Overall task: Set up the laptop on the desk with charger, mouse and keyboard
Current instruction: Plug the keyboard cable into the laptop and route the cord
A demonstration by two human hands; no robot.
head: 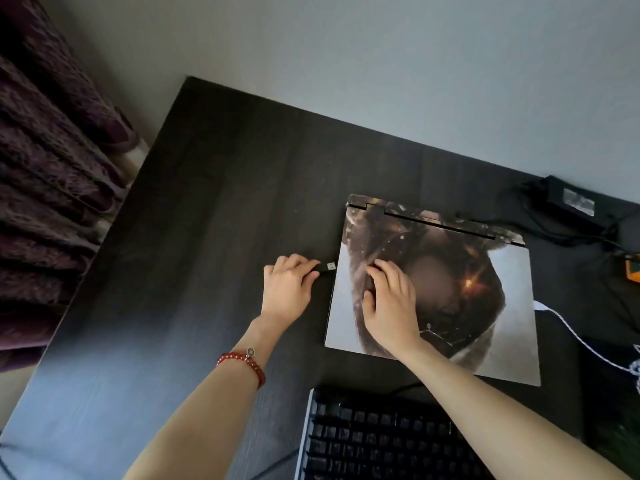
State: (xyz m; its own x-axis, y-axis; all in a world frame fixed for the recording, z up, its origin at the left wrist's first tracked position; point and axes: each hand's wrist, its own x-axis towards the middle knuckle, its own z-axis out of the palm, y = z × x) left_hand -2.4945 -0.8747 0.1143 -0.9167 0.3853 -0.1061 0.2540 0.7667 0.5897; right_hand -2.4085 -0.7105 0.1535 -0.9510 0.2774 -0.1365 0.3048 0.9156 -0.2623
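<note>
Dim, soft daylight lies over the scene. A pale sheen washes the desk (86,393) left of and below the left hand (287,289). Wide-angle bending curves the desk's edges. Near corners look soft, slightly blurred.

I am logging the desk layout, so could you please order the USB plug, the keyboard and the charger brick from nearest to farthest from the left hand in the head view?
From the left hand:
1. USB plug: held at its fingertips, just beside the closed laptop's left edge.
2. Keyboard: on the near side, below the laptop.
3. Charger brick: far right corner, by the wall.
</note>
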